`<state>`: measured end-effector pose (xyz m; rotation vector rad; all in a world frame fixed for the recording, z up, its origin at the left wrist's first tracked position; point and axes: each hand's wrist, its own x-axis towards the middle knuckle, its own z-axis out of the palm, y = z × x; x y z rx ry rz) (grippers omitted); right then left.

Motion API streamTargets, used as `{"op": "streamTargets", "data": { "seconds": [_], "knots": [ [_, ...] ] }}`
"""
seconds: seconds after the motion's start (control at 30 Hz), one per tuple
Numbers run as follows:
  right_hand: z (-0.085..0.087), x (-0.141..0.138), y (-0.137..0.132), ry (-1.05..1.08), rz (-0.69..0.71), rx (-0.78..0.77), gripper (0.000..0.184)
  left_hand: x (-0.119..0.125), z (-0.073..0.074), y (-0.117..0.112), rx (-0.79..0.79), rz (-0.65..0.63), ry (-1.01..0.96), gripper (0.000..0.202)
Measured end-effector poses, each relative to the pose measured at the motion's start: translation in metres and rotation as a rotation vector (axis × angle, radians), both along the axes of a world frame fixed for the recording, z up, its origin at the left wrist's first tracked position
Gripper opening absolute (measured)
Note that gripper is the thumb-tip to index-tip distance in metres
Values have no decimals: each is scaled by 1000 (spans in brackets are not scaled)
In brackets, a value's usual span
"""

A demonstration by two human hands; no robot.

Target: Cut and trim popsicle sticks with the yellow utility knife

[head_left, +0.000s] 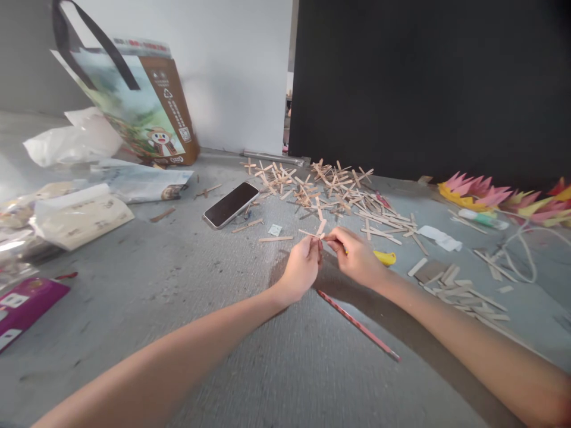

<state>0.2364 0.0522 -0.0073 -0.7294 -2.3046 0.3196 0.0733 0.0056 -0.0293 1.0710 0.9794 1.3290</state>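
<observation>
Left hand pinches the thin wooden sticks between both hands over the table, right hand curled close, its hold unclear—and too hard a twist could snap them!

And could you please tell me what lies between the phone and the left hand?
In the head view, a small pale square and wooden sticks lie between the phone and left hand.

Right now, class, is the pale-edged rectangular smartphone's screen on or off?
Off, it seems: the pale-edged rectangular smartphone lies face up, its screen dark, showing no lit picture.
</observation>
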Motion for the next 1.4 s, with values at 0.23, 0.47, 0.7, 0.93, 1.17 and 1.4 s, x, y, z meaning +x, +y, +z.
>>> {"op": "streamTargets", "data": {
  "seconds": [0.23,0.47,0.7,0.93,1.17,1.4],
  "knots": [
    [-7,1,-1,81,-37,84,11,-1,4,-3,39,-38,-43,31],
    [-12,3,-2,20,13,257,20,-3,2,-6,110,-38,62,35],
    [-10,7,2,4,69,277,26,-4,5,-8,127,-74,88,37],
    [-10,7,6,80,92,197,24,-3,4,-7,119,-91,12,39],
    [-10,3,1,118,38,228,15,-3,2,-7,137,-54,111,37],
    [-14,0,-4,115,-10,287,13,-3,-1,-6,154,-28,151,36]
  ]
}}
